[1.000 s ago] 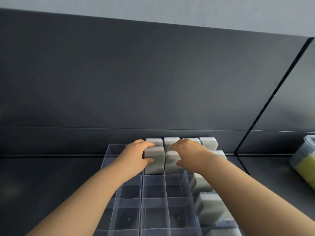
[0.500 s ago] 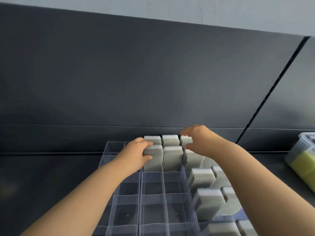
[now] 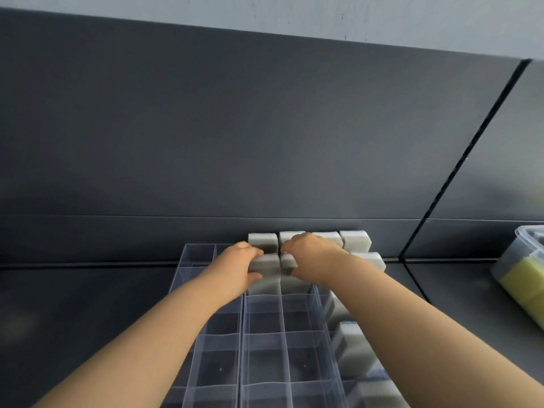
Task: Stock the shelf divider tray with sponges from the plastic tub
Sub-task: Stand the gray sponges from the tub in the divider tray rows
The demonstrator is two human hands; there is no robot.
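Grey-white foam blocks, rectangular and matte, stand upright in the far cells of the clear plastic divider tray (image 3: 243, 334) on the dark shelf (image 3: 88, 304). Four back-row sponges (image 3: 354, 241) line its rear edge. In the second row the left hand (image 3: 235, 269) curls thumb and fingers round one grey sponge (image 3: 268, 282), and the right hand (image 3: 313, 259) grips the neighbouring sponge (image 3: 288, 260) likewise. More fill the right column, partly hidden by the forearm. Far right sits the translucent plastic tub (image 3: 521, 254), holding yellow-green sponges (image 3: 521, 285).
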